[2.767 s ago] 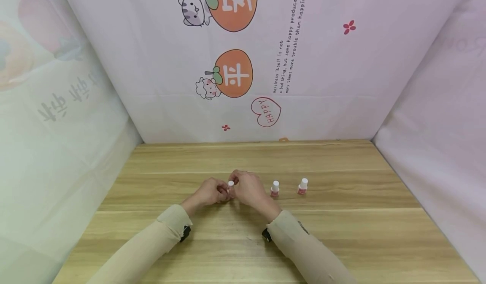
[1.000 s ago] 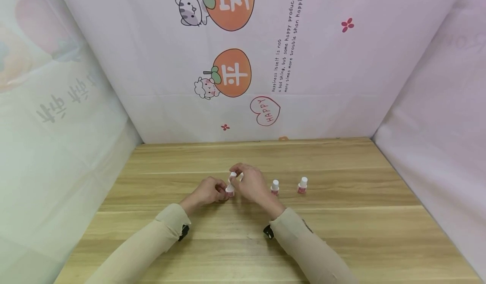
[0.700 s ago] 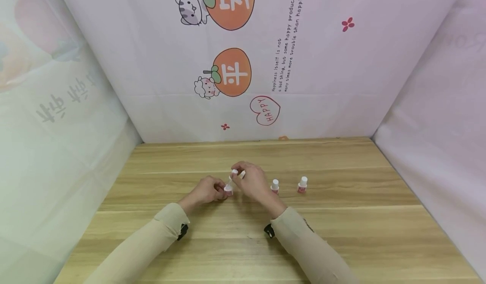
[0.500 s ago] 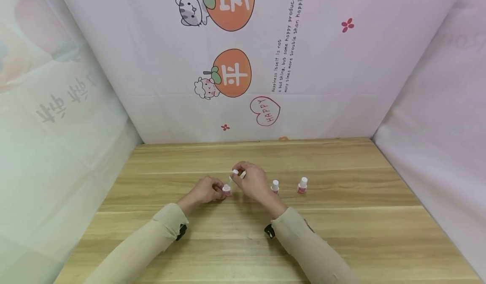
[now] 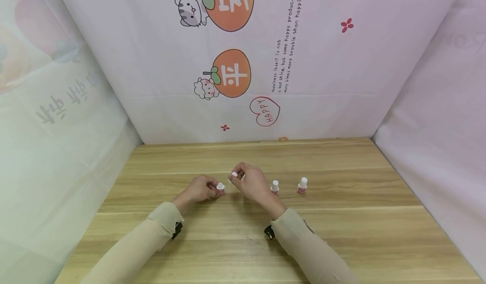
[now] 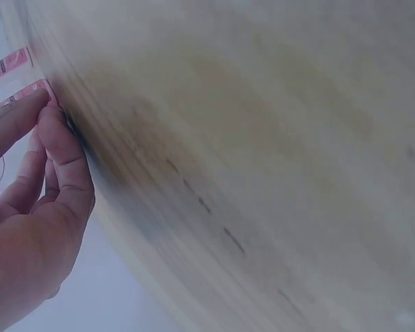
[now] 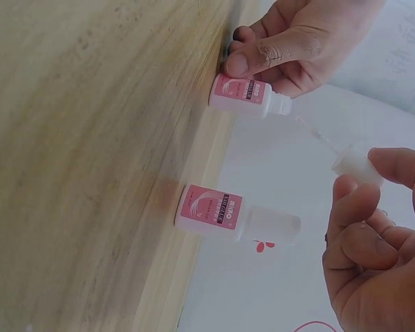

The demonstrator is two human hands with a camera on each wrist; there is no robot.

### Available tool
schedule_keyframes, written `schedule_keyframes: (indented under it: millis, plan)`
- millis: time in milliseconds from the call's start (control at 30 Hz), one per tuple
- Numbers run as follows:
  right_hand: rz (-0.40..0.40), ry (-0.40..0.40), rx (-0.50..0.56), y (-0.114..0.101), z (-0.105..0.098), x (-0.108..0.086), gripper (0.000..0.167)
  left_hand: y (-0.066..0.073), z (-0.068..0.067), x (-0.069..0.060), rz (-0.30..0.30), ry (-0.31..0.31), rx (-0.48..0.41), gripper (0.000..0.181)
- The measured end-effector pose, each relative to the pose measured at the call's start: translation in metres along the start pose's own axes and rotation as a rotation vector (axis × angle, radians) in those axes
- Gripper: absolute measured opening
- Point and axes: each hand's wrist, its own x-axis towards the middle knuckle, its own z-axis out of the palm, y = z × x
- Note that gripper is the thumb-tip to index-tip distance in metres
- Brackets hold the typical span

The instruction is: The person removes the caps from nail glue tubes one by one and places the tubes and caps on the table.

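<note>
I'm seeing the left grip (image 5: 201,187) drawing the opened bottle (image 7: 241,97) leftward, farther from its cap (image 7: 356,164) in the right grip (image 5: 252,185).

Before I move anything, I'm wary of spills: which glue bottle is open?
The leftmost pink-labelled glue bottle, in the left hand: its neck is bare, while the others in view wear white caps.

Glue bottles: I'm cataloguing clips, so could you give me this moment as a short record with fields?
Open glue bottle: upright, gripped by the left hand
White cap: off the bottle, pinched by the right hand
Thin applicator: runs from the cap toward the open neck; contact unclear
Right of that hand: a nearer capped glue bottle and a farther capped glue bottle, both upright
Surface: wood-grain tabletop
Backdrop: white printed sheet
</note>
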Motion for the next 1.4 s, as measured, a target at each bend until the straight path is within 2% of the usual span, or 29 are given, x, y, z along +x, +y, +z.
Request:
schedule_keyframes:
  millis: [333, 600, 933, 1167, 1400]
  plan:
    - [0.011, 0.003, -0.004, 0.000, 0.000, 0.000, 0.014, -0.009, -0.010, 0.003, -0.013, 0.023, -0.030, 0.015]
    - [0.018, -0.012, -0.017, 0.000, -0.001, 0.001, 0.014, -0.011, -0.019, 0.003, -0.012, 0.033, 0.007, 0.019]
    - [0.038, -0.080, -0.035, -0.003, -0.002, -0.002, 0.014, -0.019, -0.027, 0.005, -0.040, 0.062, 0.028, 0.021]
    - [0.000, -0.102, -0.059, -0.003, 0.000, -0.002, 0.024, -0.022, -0.033, 0.005, -0.044, 0.088, 0.079, 0.024]
    - [-0.015, -0.103, -0.065, -0.003, 0.002, -0.001, 0.019, -0.025, -0.040, 0.006, -0.064, 0.086, 0.088, 0.026]
